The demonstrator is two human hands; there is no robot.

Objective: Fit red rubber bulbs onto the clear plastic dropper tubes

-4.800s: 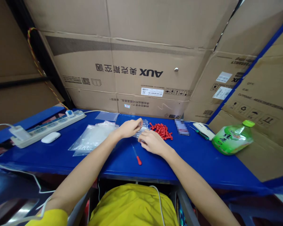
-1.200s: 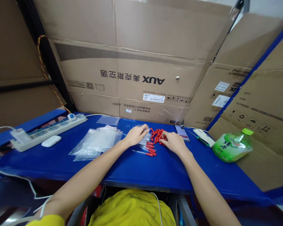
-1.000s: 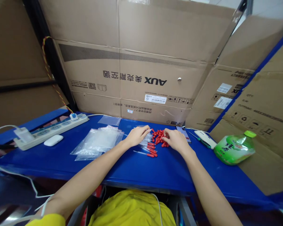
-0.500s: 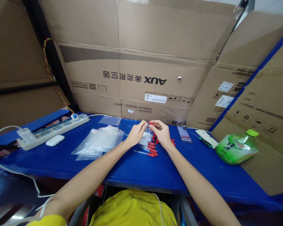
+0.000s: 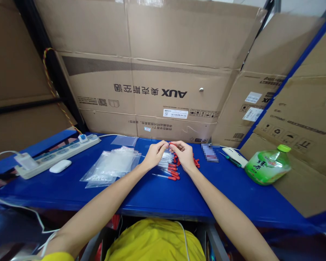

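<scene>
My left hand (image 5: 155, 154) and my right hand (image 5: 184, 155) meet fingertip to fingertip over a pile of glass droppers (image 5: 166, 158). A small red rubber bulb (image 5: 170, 144) shows in the pinch of my right fingers. My left fingers are closed at the bulb's open side, apparently on a thin glass dropper tube that they mostly hide. Below the hands, several droppers with red bulbs (image 5: 174, 173) lie side by side, tubes pointing left. Loose red bulbs (image 5: 196, 163) are heaped by my right hand, partly hidden behind it.
Clear zip bags (image 5: 114, 163) are stacked on the blue table (image 5: 152, 195) at left. Beyond them are a power strip (image 5: 62, 154) and a white case (image 5: 60, 166). At right stand a green bottle (image 5: 267, 166) and a white-and-green tool (image 5: 235, 157). Cardboard (image 5: 152, 76) walls the back.
The fingertips of both hands have drawn closer together around the red bulb, which shows less now. The view has shifted slightly; the pile looks the same.
</scene>
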